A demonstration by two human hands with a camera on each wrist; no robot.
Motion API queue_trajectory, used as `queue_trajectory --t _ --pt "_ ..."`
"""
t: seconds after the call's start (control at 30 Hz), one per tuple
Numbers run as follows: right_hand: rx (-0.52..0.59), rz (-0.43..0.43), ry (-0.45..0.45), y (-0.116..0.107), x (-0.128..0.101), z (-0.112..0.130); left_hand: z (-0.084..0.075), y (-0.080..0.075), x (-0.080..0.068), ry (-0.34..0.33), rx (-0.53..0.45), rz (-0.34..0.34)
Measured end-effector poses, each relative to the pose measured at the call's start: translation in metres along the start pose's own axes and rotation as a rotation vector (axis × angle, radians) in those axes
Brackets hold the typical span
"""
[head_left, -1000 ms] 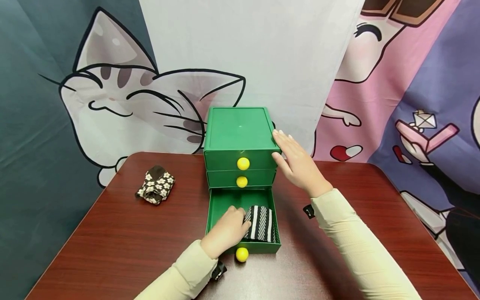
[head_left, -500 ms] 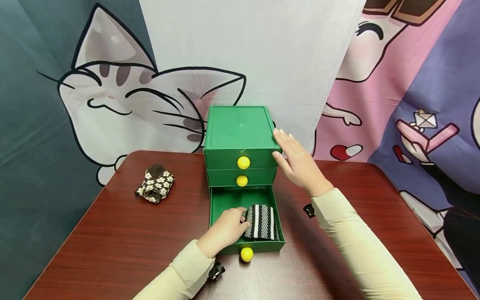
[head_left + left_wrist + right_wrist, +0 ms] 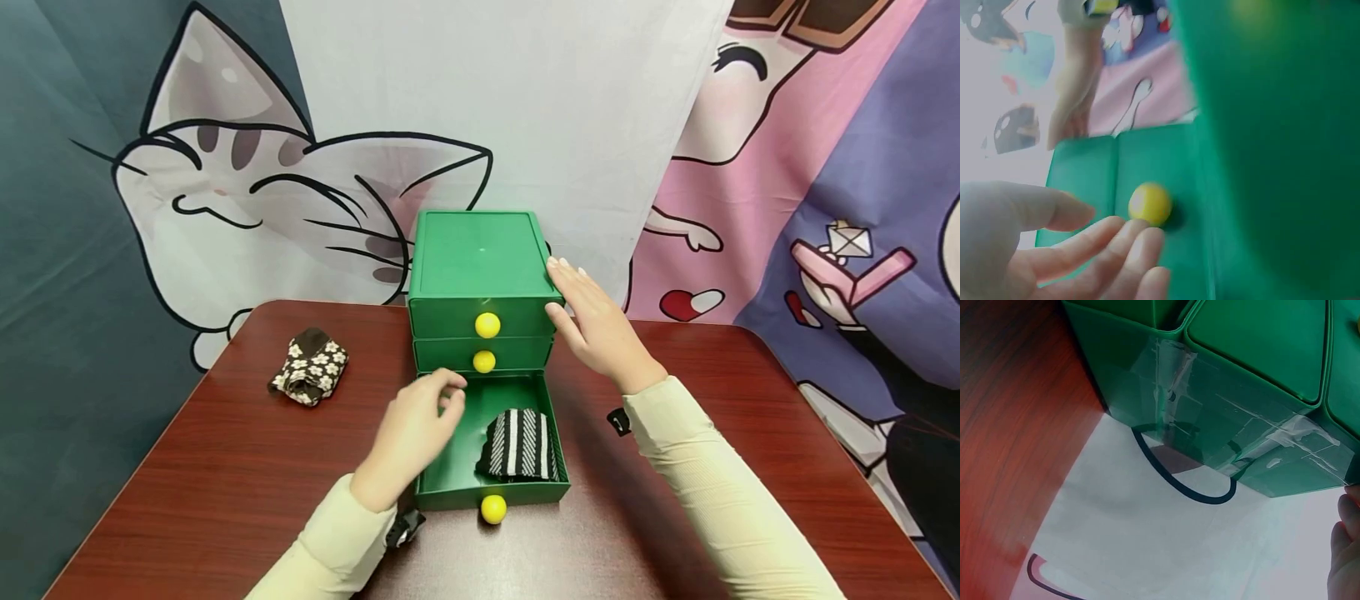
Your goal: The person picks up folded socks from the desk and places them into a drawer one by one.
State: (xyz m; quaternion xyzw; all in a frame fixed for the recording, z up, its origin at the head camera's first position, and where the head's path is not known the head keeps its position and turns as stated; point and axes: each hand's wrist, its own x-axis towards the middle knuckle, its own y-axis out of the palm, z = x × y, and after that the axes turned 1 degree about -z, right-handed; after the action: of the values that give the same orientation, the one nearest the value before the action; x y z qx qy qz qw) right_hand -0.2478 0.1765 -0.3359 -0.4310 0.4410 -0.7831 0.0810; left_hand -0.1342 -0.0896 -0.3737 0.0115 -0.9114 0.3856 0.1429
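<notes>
A green three-drawer box [image 3: 480, 254] with yellow knobs stands on the table, its bottom drawer [image 3: 456, 487] pulled out. Inside that drawer, on the right, lies a folded black-and-white striped sock [image 3: 519, 446]. My left hand [image 3: 412, 425] hovers over the drawer's left side, holding nothing, its fingers loosely bent. In the left wrist view its fingers [image 3: 1116, 250] appear near a yellow knob [image 3: 1150, 204], apart from one another. My right hand [image 3: 600, 333] rests with straight fingers against the box's upper right edge; only its fingertips [image 3: 1349, 519] show in the right wrist view.
A folded brown sock with white flowers [image 3: 311, 367] lies at the left of the reddish-brown table [image 3: 225, 500]. Behind the table hangs a cloth printed with cartoon figures [image 3: 570, 108]. Clear tape [image 3: 1175, 375] runs along the box's side.
My left hand has let go of the striped sock and moved up and left, out of the drawer's middle. The sock stays in the drawer. My right hand has not moved.
</notes>
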Motion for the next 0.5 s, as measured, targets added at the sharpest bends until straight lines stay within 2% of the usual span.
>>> queue_trajectory --t 0.1,0.2,0.4,0.5 --pt "-0.003 0.0 0.006 0.0 0.0 -0.001 0.006 -0.016 0.005 -0.018 -0.001 -0.106" --pt "-0.009 -0.001 0.009 0.0 -0.001 -0.001 0.019 -0.03 0.011 -0.043 0.014 -0.204" --pt "-0.008 -0.003 0.005 0.0 0.0 0.0 0.061 -0.047 0.026 -0.066 0.062 -0.388" --pt "-0.002 -0.001 0.001 0.001 0.0 0.0 0.085 -0.055 0.031 -0.082 0.118 -0.417"
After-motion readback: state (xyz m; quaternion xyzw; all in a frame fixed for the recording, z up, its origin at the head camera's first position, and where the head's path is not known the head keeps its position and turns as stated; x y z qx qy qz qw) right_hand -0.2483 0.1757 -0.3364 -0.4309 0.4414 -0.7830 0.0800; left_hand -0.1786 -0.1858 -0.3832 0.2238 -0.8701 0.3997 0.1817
